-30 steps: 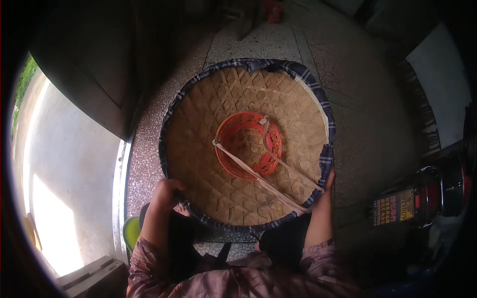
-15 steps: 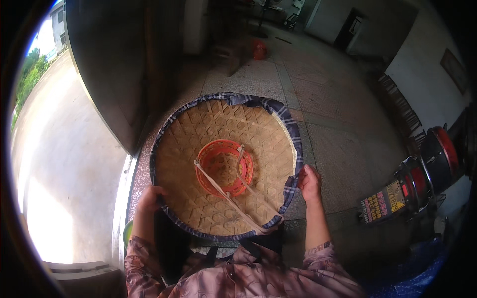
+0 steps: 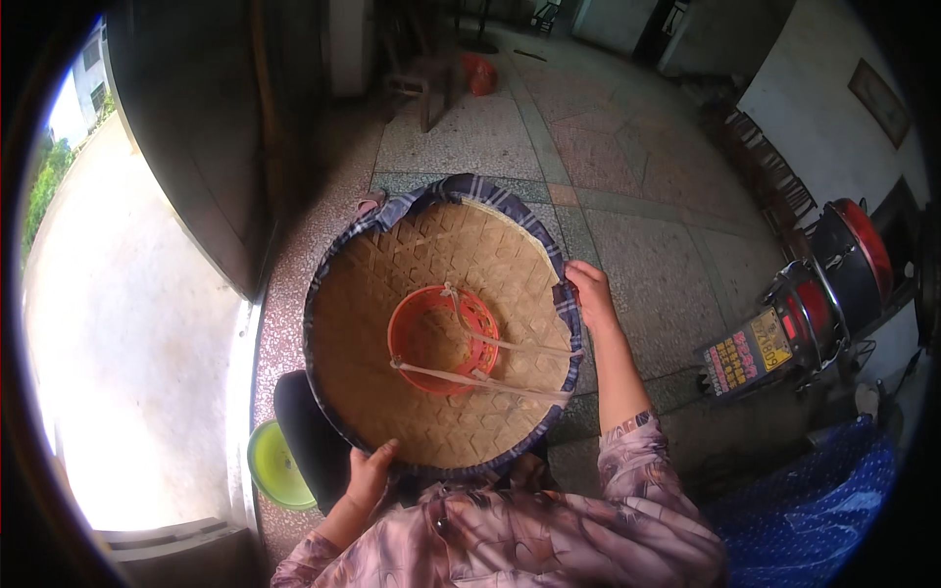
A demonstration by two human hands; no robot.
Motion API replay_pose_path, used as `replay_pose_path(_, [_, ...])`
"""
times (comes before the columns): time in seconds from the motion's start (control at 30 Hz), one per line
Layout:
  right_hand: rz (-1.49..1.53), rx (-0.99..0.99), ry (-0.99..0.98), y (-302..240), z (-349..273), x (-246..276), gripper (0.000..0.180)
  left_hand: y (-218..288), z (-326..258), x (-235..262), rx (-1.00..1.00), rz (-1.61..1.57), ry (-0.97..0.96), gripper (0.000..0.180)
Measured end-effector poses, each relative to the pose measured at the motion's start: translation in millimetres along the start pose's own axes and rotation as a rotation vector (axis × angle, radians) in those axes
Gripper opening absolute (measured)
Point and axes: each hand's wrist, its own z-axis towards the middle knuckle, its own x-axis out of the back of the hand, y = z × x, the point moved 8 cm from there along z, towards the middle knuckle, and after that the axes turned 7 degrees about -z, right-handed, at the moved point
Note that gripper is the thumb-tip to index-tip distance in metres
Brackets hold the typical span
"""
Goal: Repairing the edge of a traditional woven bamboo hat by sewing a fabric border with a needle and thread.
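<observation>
One round bamboo weave [image 3: 353, 333], wide and dished, open side up, held in front of the person's body above the speckled floor [image 3: 637, 255].

One plaid cloth edging [image 3: 469, 186], dark blue, wrapped round the rim; bunched and lifted at the upper left. Risk: slack folds there could slip off if the rim is tugged or rubbed.

One red plastic basket [image 3: 402, 338], openwork, mouth up at the middle of the weave. Fastening not visible; if loose, it could slide when the weave tilts.

Two lengths of pale cord [image 3: 480, 379], running from the basket to the right rim, lying over the edging. Risk: snagging on the fingers, or dragging the basket sideways if pulled.

One left hand [image 3: 370, 477], at the near rim, narrowed on it, thumb on the inner face; the other fingers are hidden beneath.

One right hand [image 3: 590, 292], pinching the edging at the right rim. A grip mostly on cloth could peel it from the bamboo, or let that side drop.

One green basin [image 3: 257, 461], beside the person's left leg: liable to be knocked should the weave swing low.
</observation>
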Motion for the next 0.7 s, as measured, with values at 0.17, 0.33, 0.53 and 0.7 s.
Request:
replay_pose_path(0.17, [-0.527,0.204,-0.046,-46,66,-24,0.022,4,-28,-44,0.281,0.483,-0.37,0.066])
replay_pose_path(0.33, [-0.685,0.396,-0.185,-101,59,-83,0.019,49,-74,-77,0.393,0.862,-0.6,0.063])
replay_pose_path(0.53, [-0.655,0.385,-0.184,-92,58,-66,0.019,47,-65,-43,0.311,1.119,-0.759,0.057])
replay_pose_path(0.7, [-0.502,0.309,-0.105,-41,51,-15,0.014,35,-45,-2,0.191,1.0,-0.403,0.062])
